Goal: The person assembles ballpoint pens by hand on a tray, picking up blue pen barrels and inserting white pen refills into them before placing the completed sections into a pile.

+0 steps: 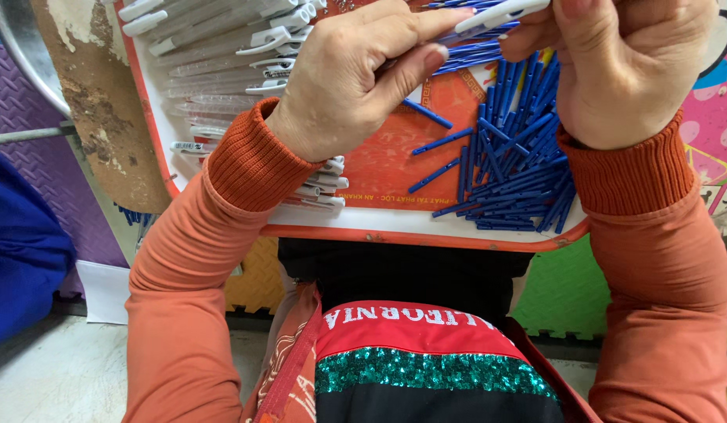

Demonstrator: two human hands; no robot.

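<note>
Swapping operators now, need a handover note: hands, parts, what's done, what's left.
Left hand: grip closed on a white pen barrel, thumb and fingers pinching it.
Right hand: at the same barrel's far end; what it holds is hidden.
Parts: loose blue refill sticks piled on the right of the orange tray; white barrels stacked on its left side.
Done: cannot tell which barrels are filled.
Left: a big pile of blue sticks remains.

Home piecework spot: foam play mats (712,117), lap tray (426,231) of pen parts (512,157).
</note>
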